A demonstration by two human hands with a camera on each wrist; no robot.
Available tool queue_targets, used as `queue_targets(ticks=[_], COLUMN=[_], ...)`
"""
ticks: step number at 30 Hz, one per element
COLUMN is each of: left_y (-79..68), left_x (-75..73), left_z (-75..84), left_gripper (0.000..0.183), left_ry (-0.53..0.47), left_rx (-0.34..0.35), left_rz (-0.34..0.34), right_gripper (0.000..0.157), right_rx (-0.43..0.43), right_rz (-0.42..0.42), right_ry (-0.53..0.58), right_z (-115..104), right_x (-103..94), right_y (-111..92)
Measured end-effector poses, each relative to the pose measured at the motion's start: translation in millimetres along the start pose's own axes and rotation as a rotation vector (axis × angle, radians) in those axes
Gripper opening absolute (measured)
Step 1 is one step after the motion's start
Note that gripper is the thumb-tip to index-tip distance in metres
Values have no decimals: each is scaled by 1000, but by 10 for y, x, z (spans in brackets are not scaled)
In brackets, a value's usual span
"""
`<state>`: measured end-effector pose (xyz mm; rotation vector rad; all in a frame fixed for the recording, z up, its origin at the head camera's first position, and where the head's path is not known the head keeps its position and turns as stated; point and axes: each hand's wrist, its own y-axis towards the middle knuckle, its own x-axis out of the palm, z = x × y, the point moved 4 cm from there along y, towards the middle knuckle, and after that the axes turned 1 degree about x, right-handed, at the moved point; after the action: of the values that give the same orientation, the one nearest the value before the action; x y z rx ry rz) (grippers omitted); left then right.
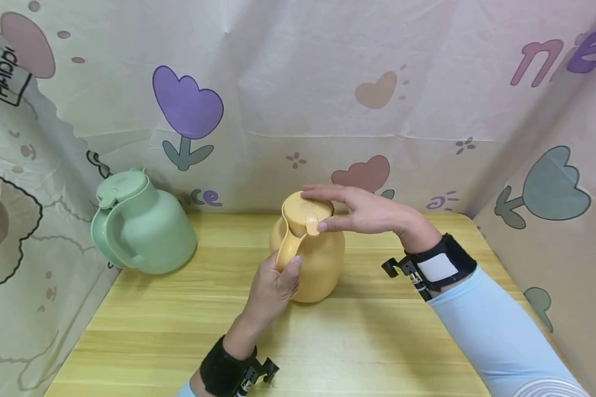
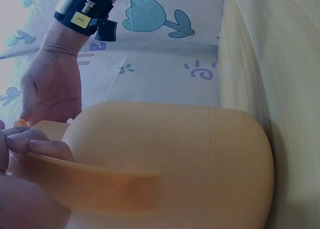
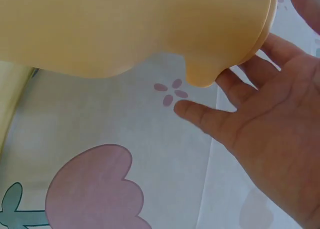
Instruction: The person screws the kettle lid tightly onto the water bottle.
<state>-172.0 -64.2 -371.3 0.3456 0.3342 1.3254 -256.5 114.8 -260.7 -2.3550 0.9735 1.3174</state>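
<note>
A yellow-orange thermos jug (image 1: 323,270) stands upright on the table in the head view. My left hand (image 1: 273,286) grips its handle (image 1: 288,251), the thumb lying along the top. Above the round lid (image 1: 303,208), my right hand (image 1: 370,209) reaches in from the right with fingers extended, its thumb by the lid's small tab (image 1: 312,224). In the right wrist view, the fingers of that hand (image 3: 280,119) lie at the jug's rim, near the spout (image 3: 200,74). The left wrist view shows the jug's side (image 2: 175,134) close up.
A mint-green jug (image 1: 164,231) of similar shape stands at the table's back left, its handle facing front. The wooden table (image 1: 357,347) meets a printed cloth backdrop (image 1: 278,82) behind and at both sides.
</note>
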Motion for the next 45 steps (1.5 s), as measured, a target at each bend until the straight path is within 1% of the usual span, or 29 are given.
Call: queue_targets(ticks=[4,8,12,15,18,21,23,28,30,32,36,41,43,45], left_y=[-3,2,11,17,20,21,21,25,27,26,19,11,6,1], left_x=[-4,-7,-6,-4,-7,-14,-19,-21,-17,-15,-13,-9,-3,7], left_z=[-1,15,69,91,64,20,1,-5,-2,1,-6,-5,21,107], left_gripper=[23,22,23,23,23,23,24,24,24,24,24,22,21,21], left_ry=[5,25,33,33,32,26,23,28,32,43,60,65,75,82], left_rx=[2,-12,-19,-14,-8,-2,2,14,17,21,31,28,26,34], left_rz=[0,7,11,11,12,9,4,-17,-20,-16,6,36,46,52], right_gripper=[67,67,67,67,67,69,72,80,80,79,80,80,80,81], right_rx=[-2,-24,-29,-26,-19,-22,-31,-42,-30,-21,-17,-33,-30,-22], right_rz=[94,186,251,282,292,278,250,140,129,150,218,285,309,328], right_ry=[-35,-66,-109,-150,-186,-204,-197,-148,-140,-131,-122,-144,-156,-171], right_z=[-1,-2,-4,-18,-35,-63,-85,-139,-146,-145,-134,-153,-162,-169], right_x=[10,32,62,80,83,68,55,67,87,110,157,200,212,224], right_y=[30,54,66,67,67,73,86,117,114,113,126,136,133,130])
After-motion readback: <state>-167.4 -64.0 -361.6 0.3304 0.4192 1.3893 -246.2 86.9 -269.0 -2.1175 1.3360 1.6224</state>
